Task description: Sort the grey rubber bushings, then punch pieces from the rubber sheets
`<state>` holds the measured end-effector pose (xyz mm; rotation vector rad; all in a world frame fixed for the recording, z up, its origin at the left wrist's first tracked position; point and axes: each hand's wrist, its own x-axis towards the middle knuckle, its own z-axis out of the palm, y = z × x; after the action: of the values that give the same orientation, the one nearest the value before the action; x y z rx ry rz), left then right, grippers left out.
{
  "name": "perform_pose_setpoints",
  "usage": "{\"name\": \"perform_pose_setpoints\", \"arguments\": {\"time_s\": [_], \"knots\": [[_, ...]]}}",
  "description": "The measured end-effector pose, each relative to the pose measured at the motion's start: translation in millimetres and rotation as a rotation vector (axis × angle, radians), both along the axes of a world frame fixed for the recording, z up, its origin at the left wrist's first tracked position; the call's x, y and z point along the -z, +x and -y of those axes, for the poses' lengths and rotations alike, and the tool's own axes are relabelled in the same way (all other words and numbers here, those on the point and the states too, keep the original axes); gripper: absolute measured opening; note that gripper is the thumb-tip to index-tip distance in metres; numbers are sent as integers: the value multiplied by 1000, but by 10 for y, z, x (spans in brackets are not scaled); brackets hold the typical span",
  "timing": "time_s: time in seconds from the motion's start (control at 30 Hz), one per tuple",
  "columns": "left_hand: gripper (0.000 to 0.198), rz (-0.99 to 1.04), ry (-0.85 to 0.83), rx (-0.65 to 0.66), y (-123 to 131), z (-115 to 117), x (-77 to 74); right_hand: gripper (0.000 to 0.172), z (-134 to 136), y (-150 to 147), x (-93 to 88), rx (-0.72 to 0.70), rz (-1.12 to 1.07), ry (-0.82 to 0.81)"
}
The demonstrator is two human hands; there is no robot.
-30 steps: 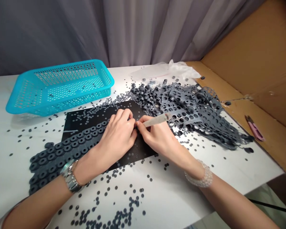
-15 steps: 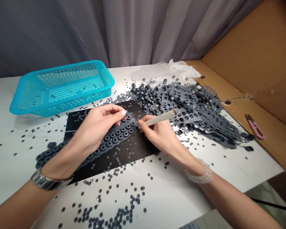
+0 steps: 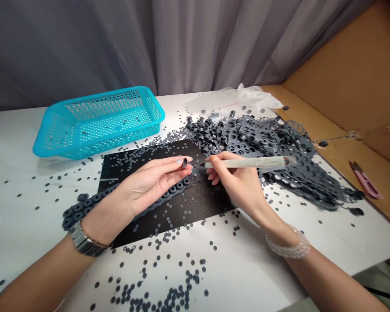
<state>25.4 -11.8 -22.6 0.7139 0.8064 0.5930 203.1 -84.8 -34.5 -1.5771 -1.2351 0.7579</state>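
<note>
My left hand (image 3: 152, 184) holds one small dark rubber ring (image 3: 184, 163) at its fingertips, my right hand (image 3: 235, 184) narrowly grips a pale pointed stick (image 3: 247, 162) just beside it (tight gap), above a black mat (image 3: 208, 203), with perforated grey rubber sheet (image 3: 299, 182) at 2 o'clock and a turquoise plastic basket (image 3: 117, 96) at 10 o'clock.

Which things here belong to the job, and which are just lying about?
In use: left hand pinching a ring; right hand holding a pointed stick; strip of rings; black mat; punched sheets.

Lying about: basket; snips; plastic bag.
</note>
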Motion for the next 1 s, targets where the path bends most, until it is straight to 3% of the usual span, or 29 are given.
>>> {"name": "perform_pose_setpoints", "arguments": {"time_s": [0.37,0.53,0.6,0.77,0.83,1.0], "knots": [[18,10,-18,-13,11,6,-12,27,-26,-57,-1,-30,-129,-9],[19,-44,7,-40,-5,-7,-54,26,-36,-24,6,-64,-53,-48],[15,-157,176,-37,-4,-13,-64,26,-43,-11,19,-87,18,-66],[17,-811,979,166,51,4,-36,27,-62,-44,54,-128,142,-58],[20,-958,1214,225,86,19,5,27,-68,-65,65,-127,162,-42],[22,-1032,1459,305,155,53,110,25,-89,-86,86,-147,180,-16]]}}
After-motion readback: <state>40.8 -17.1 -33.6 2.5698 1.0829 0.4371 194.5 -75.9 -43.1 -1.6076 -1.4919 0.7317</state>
